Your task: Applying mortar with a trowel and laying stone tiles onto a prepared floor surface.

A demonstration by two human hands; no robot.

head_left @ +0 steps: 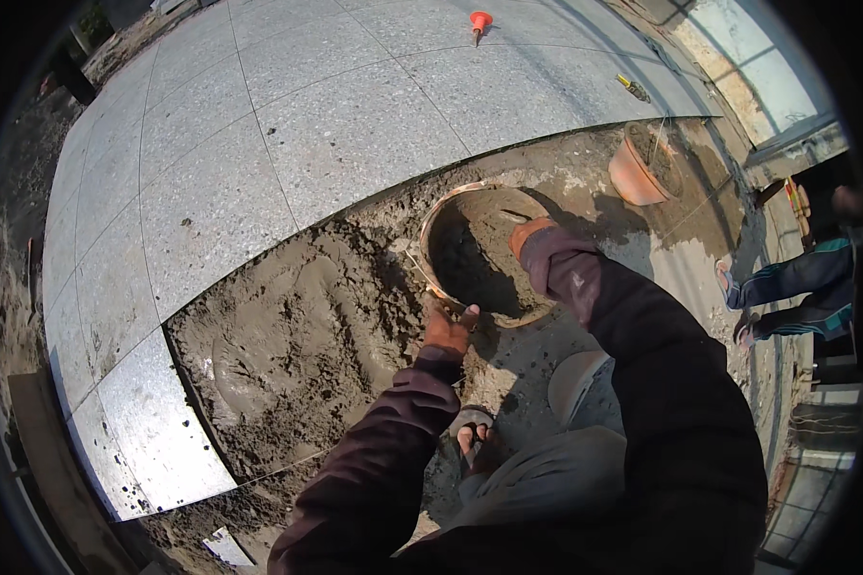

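Here's the pan [424,244], sitting between both hands, mortar [484,254] inside. Left hand [448,331] grasps its near-left rim, probably to steady it. Right hand [531,233], over the pan's right side, is closed around a tool [516,218], perhaps a trowel, apparently angled to reach the mix. Left of the pan spreads a mortar bed [297,326]; beyond it, tiles [326,105]. Right of the pan, a bowl [637,174], likely parked clear of the elbow.

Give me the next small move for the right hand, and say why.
Probably draw the right hand through the mortar in the basin: it reaches over that mortar, the left hand is at the basin's near side, placed to steady it, and the mortar bed alongside looks lumpy.
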